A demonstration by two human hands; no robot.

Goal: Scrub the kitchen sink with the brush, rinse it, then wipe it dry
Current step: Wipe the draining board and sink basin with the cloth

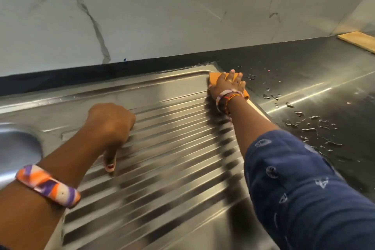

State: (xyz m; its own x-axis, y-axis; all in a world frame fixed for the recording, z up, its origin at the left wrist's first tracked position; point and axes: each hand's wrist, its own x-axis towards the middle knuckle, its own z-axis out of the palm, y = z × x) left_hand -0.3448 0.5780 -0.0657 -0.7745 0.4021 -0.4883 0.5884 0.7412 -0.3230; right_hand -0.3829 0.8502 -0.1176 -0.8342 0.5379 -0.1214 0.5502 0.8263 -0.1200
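Your right hand (228,84) lies flat on one orange cloth (215,78), fingers spread and straight, pressing it down at the far right corner of the steel drainboard (172,148). The cloth sits right where the raised rim of the drainboard meets the black countertop (324,79), and a strip of it sticks out past your wrist on the countertop side. Your left hand (111,124) holds nothing: its fingers are curled under and it rests knuckles-down on the ribs, thumb pointing back toward you.

The ribbed drainboard between your two hands and toward you lies open. Its far edge runs close under the marble-look wall (162,16), with only a thin dark strip of countertop between. To the left, the curved edge of one sink bowl (18,144) shows at the frame border. To the right, the countertop carries scattered water drops (312,128) just beside the rim. One wooden board (359,41) lies at the far right corner against the wall. You wear one bangle (47,185) on the left wrist and several bracelets (228,97) on the right.
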